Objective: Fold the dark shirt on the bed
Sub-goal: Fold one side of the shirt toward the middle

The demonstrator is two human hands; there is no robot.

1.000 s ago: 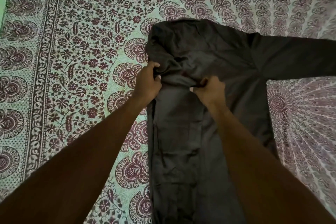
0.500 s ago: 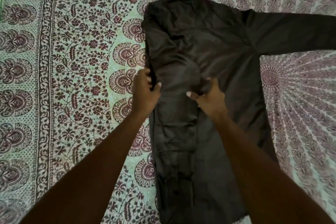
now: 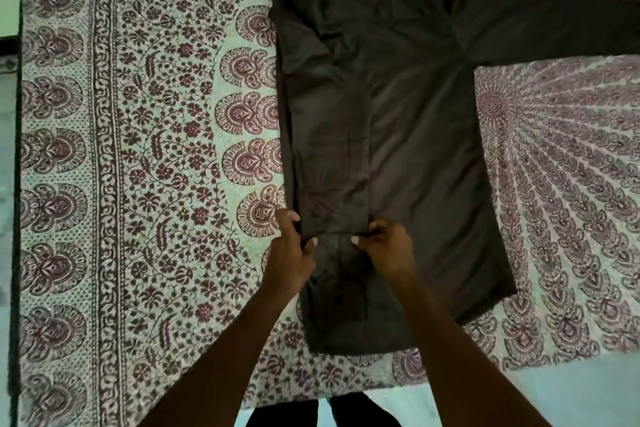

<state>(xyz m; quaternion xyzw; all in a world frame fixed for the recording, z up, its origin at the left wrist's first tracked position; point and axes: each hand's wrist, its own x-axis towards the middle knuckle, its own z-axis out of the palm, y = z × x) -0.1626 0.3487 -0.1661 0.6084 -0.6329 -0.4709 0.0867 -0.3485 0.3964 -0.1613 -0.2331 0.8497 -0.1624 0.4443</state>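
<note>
hands point(image 3: 336, 250) pinching dark shirt point(image 3: 415, 135), bed point(image 3: 156, 149)

You cannot see the cuff of the dark shirt's point(image 3: 415, 135) outstretched sleeve point(image 3: 554, 28): the right edge cuts it off. The fingertips of your left hand point(image 3: 291, 253) and right hand point(image 3: 388, 250) are tucked under the folded sleeve's end point(image 3: 332, 218). Your forearms leave the bottom edge, hiding part of the hem.
</note>
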